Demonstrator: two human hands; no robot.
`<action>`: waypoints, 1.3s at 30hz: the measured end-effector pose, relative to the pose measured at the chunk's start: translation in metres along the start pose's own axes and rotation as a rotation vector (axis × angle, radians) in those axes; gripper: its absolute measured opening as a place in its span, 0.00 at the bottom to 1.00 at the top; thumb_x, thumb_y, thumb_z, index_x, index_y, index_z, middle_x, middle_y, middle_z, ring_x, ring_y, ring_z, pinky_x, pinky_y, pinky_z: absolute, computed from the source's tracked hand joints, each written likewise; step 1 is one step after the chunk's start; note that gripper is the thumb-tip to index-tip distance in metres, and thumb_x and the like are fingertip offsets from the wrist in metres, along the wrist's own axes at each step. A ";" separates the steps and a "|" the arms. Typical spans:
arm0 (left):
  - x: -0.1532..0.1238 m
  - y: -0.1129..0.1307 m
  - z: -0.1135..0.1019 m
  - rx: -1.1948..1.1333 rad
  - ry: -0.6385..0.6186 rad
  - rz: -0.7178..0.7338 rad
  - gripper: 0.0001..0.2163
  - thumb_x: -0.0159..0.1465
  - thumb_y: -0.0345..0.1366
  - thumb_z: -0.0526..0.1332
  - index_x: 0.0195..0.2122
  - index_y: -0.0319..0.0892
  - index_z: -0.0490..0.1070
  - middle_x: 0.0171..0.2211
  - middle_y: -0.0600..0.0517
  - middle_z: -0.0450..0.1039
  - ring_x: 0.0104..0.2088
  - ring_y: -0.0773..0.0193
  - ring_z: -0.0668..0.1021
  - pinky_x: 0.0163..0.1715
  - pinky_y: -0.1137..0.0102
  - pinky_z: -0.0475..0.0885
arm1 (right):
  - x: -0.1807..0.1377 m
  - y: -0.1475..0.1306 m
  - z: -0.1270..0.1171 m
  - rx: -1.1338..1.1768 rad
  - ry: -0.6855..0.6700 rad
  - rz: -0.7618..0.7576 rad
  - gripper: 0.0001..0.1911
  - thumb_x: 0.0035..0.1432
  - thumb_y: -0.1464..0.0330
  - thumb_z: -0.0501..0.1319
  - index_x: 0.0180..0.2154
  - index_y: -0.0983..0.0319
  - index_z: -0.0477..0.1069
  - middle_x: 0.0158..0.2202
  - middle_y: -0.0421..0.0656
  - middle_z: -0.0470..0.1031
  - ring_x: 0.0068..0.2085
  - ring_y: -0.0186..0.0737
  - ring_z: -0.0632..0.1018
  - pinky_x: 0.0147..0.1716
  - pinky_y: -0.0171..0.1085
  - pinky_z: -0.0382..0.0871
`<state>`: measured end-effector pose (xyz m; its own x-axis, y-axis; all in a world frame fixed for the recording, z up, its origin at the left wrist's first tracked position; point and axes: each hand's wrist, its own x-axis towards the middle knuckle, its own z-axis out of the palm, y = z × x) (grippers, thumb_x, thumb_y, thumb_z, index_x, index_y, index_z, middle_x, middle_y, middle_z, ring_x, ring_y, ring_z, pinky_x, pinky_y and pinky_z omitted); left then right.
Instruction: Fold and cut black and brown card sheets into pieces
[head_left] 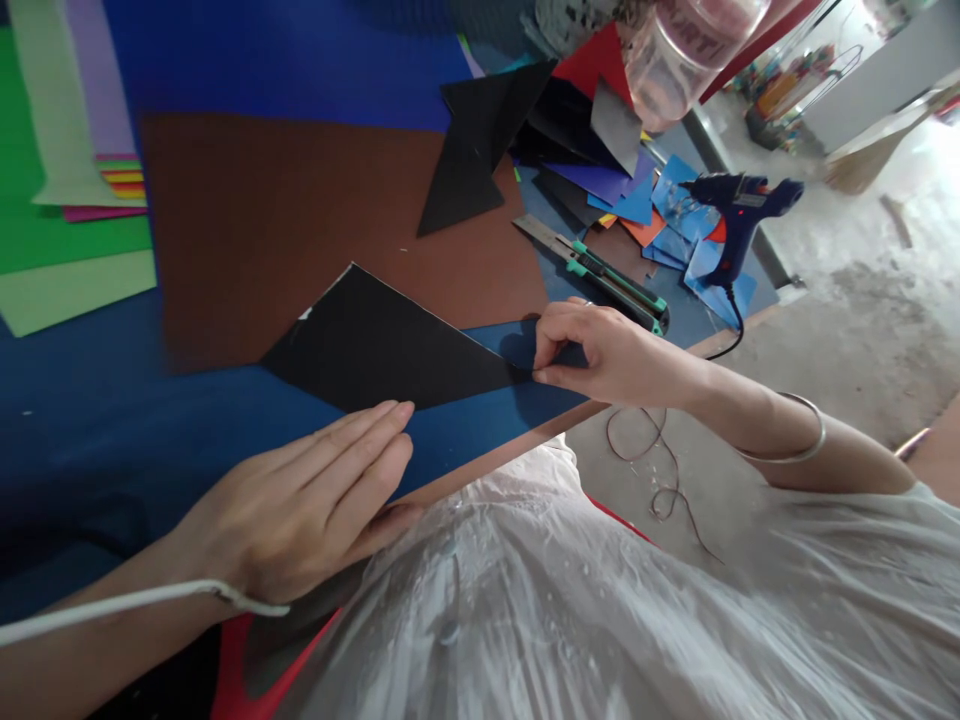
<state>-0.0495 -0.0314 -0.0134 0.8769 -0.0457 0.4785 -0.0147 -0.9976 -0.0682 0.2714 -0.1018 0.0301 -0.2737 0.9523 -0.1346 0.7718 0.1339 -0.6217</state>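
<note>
The black paper triangle (382,345) lies flat near the front edge of the blue-covered counter (112,400). Its upper part overlaps a large brown sheet (300,200), and its long point reaches toward the right. The right hand (607,350) pinches that point, with thumb and fingers (559,335) clenched on the tip of the paper. A thin bangle (806,440) sits on the same forearm. The left hand (300,510) lies flat and released on the blue surface, its fingers straight and together. The fingertips (397,412) touch the triangle's lower edge and hold nothing.

Just beyond the right hand lies a green-and-black utility knife (600,275) with its blade out. Farther right stands a dark blue glue gun (739,215) among blue and orange paper scraps (645,210). Two more black paper pieces (472,140) rest at the far edge of the brown sheet, and a clear plastic jar (675,50) stands behind them. Green sheets (45,240) and a stack of coloured paper (120,180) lie well apart on the left.
</note>
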 end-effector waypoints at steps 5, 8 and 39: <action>-0.007 0.005 0.004 -0.035 0.021 -0.087 0.12 0.71 0.35 0.64 0.50 0.30 0.75 0.52 0.32 0.82 0.52 0.47 0.85 0.50 0.59 0.85 | -0.005 -0.007 -0.006 0.028 0.000 0.056 0.04 0.61 0.72 0.62 0.34 0.58 0.75 0.35 0.40 0.78 0.38 0.39 0.77 0.40 0.40 0.69; -0.007 0.007 0.003 -0.045 0.024 -0.099 0.11 0.70 0.34 0.64 0.49 0.31 0.75 0.52 0.34 0.82 0.53 0.49 0.85 0.53 0.60 0.84 | 0.003 -0.017 -0.005 0.087 0.047 0.059 0.06 0.64 0.68 0.61 0.41 0.58 0.77 0.39 0.41 0.80 0.37 0.38 0.79 0.38 0.39 0.72; 0.006 -0.025 -0.009 -0.792 0.416 -1.179 0.16 0.69 0.46 0.63 0.53 0.45 0.65 0.49 0.47 0.76 0.45 0.58 0.83 0.40 0.66 0.82 | 0.081 -0.032 0.035 0.590 0.405 -0.208 0.10 0.61 0.63 0.69 0.42 0.60 0.74 0.38 0.40 0.79 0.38 0.36 0.79 0.36 0.35 0.71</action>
<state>-0.0482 -0.0072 -0.0008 0.3737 0.9173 0.1374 0.2197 -0.2315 0.9477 0.2041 -0.0382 0.0120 -0.0597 0.9650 0.2554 0.2594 0.2620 -0.9295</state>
